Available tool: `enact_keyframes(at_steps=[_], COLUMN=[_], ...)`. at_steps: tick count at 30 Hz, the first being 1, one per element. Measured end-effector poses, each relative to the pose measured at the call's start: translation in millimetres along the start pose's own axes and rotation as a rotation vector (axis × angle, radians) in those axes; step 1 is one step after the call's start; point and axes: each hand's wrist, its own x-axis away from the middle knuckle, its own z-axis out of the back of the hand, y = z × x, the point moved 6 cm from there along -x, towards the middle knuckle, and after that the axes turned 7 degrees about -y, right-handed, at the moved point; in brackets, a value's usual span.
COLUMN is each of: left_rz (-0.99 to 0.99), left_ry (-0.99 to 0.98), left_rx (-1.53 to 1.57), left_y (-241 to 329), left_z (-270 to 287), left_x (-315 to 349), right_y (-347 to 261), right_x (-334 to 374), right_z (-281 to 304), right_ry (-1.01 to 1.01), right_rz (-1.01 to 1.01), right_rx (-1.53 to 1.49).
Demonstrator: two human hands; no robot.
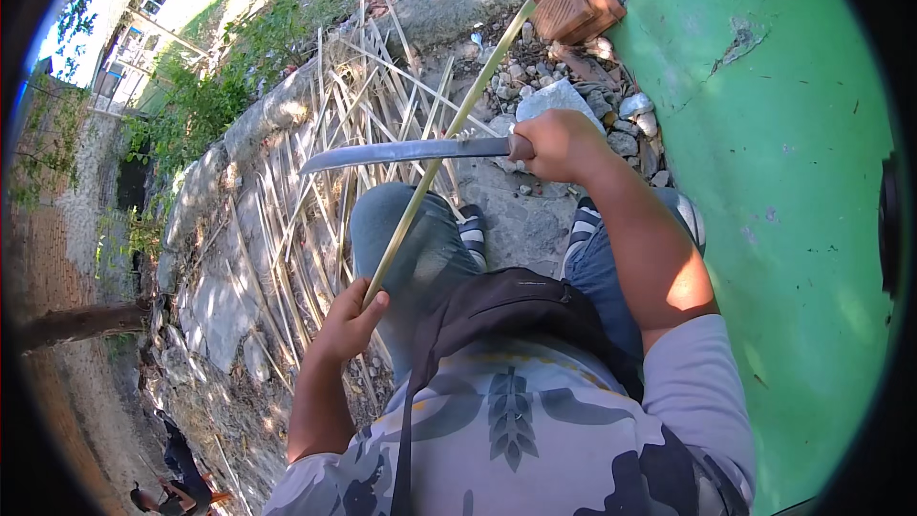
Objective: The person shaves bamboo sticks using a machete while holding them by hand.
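My left hand (346, 322) is closed around the lower end of a long pale-green bamboo strip (406, 220), which slants up and away to the right. In my right hand (564, 145) is the wooden handle of a machete (401, 153). Its long blade points left and crosses the strip above my knees, edge against or very near it; whether they touch I cannot tell exactly. A small curl of shaving seems to sit on the blade by the strip. Many split bamboo strips (287, 248) lie in a loose heap on the ground to the left.
Stacked reddish roof tiles (577, 10) and rubble stones (623, 141) lie ahead, along a green painted surface (774, 229) on the right. A low stone kerb (258, 129) curves behind the bamboo heap. Another person (181, 468) is at the lower left, by a brick wall (57, 248).
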Motion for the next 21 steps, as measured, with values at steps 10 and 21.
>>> enact_keyframes(at_steps=[10, 21], left_rz=[-0.053, -0.022], left_ry=[0.101, 0.284], left_rx=[-0.079, -0.311], left_y=[-40, -15], left_z=[-6, -12], left_x=[4, 6], right_y=[5, 15], right_x=[6, -8], right_z=[0, -11], right_ry=[0.067, 0.096], right_rz=[-0.043, -0.066], right_rx=[-0.110, -0.295])
